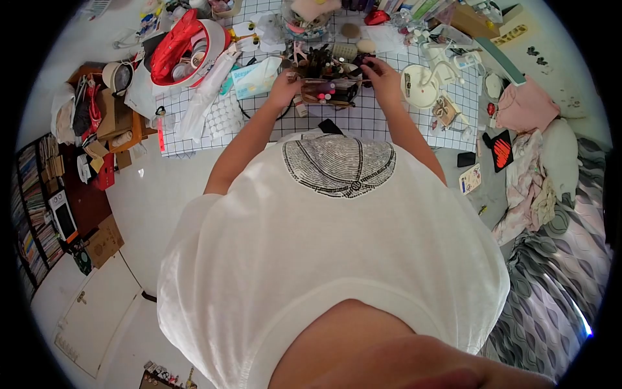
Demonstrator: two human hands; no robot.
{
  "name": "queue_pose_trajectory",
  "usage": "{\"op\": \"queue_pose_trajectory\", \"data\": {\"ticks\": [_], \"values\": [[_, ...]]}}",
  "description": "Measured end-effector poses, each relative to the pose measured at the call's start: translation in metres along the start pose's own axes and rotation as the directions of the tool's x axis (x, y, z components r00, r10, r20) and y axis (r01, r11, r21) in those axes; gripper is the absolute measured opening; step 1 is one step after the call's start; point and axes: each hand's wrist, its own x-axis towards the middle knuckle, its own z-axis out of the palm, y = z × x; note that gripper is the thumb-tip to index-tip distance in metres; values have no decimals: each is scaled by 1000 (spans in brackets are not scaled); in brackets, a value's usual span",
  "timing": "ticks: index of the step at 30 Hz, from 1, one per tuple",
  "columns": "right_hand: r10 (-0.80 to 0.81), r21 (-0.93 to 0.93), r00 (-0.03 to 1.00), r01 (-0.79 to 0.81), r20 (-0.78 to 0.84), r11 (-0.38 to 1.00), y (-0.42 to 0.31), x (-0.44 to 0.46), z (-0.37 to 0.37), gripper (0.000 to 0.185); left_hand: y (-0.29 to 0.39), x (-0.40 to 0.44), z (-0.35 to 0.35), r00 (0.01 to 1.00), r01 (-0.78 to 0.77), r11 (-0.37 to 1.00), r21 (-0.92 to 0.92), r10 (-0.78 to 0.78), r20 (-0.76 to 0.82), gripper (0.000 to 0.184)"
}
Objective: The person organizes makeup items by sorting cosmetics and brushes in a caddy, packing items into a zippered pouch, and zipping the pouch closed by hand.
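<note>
A makeup organizer (329, 92) packed with brushes, pencils and small tubes stands on the grid-patterned tabletop (382, 122), in front of my body. My left hand (285, 89) grips its left side, with the fingertips partly hidden. At the opposite side my right hand (383, 76) has its fingers bent around the organizer's upper right edge, beside dark items. A small white box (300, 106) stands just below my left hand. The blue and white packet (256, 78) lies left of that hand.
A red and white round container (208, 57) sits on the table's left part. To the right are a white round dish (420, 87) and a small framed item (445, 110). A clear bowl (304, 21) stands behind the organizer.
</note>
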Motion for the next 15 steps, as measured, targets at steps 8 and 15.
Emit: {"op": "queue_pose_trajectory", "data": {"ticks": [8,15], "values": [[-277,-495,937,347,211,797,-16,-15,10,23,-5,0,-4,1000,10,1000,-29,-11,-24,23],[-460,-355,881,466,107,810,5,-16,17,21,43,-17,3,999,17,991,-133,-24,-47,27]]}}
